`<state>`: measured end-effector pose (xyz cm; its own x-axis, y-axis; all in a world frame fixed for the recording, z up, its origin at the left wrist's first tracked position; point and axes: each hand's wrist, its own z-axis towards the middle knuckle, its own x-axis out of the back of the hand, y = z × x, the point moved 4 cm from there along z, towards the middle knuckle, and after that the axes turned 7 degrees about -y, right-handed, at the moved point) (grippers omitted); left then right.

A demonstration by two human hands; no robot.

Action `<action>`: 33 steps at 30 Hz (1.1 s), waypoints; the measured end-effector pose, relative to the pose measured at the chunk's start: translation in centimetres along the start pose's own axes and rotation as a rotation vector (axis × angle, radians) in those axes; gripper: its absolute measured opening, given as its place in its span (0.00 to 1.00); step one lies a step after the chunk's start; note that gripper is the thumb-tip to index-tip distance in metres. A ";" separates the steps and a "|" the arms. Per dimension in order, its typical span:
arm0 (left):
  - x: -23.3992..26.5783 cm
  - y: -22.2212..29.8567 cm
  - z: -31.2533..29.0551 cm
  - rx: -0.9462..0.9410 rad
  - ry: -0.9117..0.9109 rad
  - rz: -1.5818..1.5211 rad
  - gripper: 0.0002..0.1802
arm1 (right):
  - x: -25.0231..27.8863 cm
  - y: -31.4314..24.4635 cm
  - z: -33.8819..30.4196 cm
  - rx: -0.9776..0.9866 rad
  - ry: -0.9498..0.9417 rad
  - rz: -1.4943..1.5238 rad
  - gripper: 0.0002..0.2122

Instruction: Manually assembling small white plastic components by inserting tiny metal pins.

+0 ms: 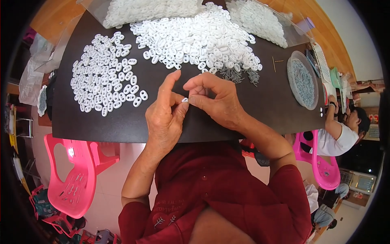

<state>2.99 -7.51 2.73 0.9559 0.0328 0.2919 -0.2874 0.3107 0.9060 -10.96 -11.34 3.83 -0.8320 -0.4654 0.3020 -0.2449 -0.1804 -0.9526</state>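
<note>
Near the front of the dark table, both my hands meet around a small white oval plastic piece [185, 100]. My left hand [162, 116] pinches it from the left with the thumb, while its index finger points up and away. From the right, my right hand [221, 99] brings its thumb and curled fingers against the same piece. The fingertips hide most of it. Beyond my hands lies a large heap of white two-holed plastic pieces [191, 38]. Small grey screws [231, 74] lie at the heap's near right edge. More two-holed pieces [107, 77] are spread out at the left.
A round clear tub of screws [292, 77] stands at the right. Clear containers of white pieces [152, 10] are at the back. Two thin brass-coloured rods [274, 63] lie near the tub. Pink chairs [73, 179] flank me; another person [343, 132] sits at the right.
</note>
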 end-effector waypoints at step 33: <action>0.8 -2.1 0.3 0.269 0.040 -0.482 0.08 | 1.2 0.2 2.3 0.386 0.116 -1.082 0.06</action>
<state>4.32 -8.43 1.11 0.9832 -0.0151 -0.1821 0.1826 0.0459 0.9821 -10.88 -13.91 4.04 -0.3255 0.1731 0.9296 -0.7057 -0.6988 -0.1170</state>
